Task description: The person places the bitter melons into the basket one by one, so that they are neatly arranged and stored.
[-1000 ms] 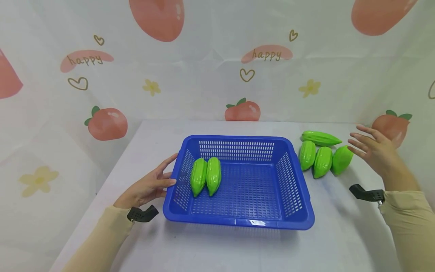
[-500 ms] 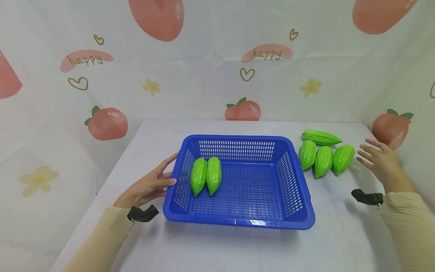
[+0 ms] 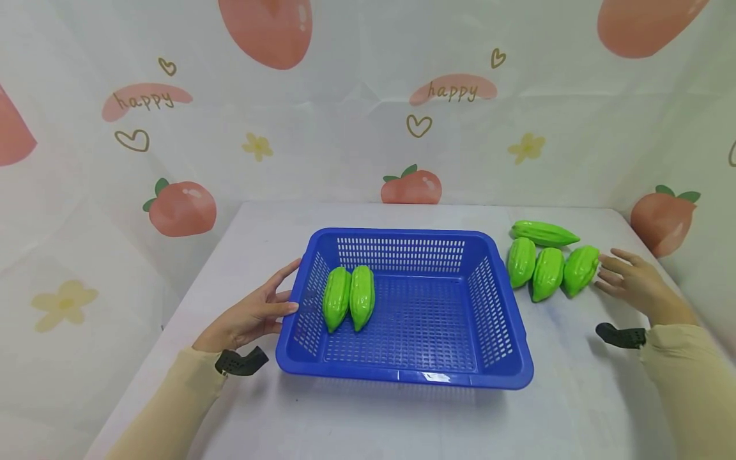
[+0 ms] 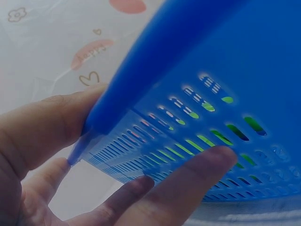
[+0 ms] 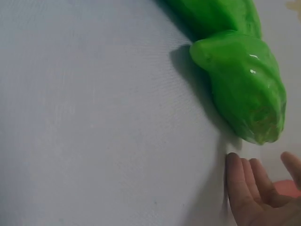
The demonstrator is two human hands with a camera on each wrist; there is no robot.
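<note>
A blue plastic basket (image 3: 428, 319) with slotted walls stands mid-table. My left hand (image 3: 253, 316) holds its left rim; in the left wrist view some fingertips (image 4: 221, 157) rest on the outer wall. Two shiny green ridged gourds, looking like bitter melons, lie side by side inside: a left gourd (image 3: 336, 299) and a right gourd (image 3: 361, 298). Outside the basket, my right hand (image 3: 638, 281) is empty, fingers loosely bent, its fingertips close to the rightmost gourd (image 3: 581, 271). The right wrist view shows that gourd (image 5: 247, 87) just ahead of the fingers.
Beside the basket's right wall lie three more gourds: one crosswise at the back (image 3: 544, 234), one near the wall (image 3: 521, 262) and a middle one (image 3: 548, 273). A printed cloth (image 3: 339, 128) hangs behind the white table (image 3: 368, 421).
My right hand first drew right, away from the gourds, then came lower and back in toward the rightmost one. The left hand and the basket have stayed in place.
</note>
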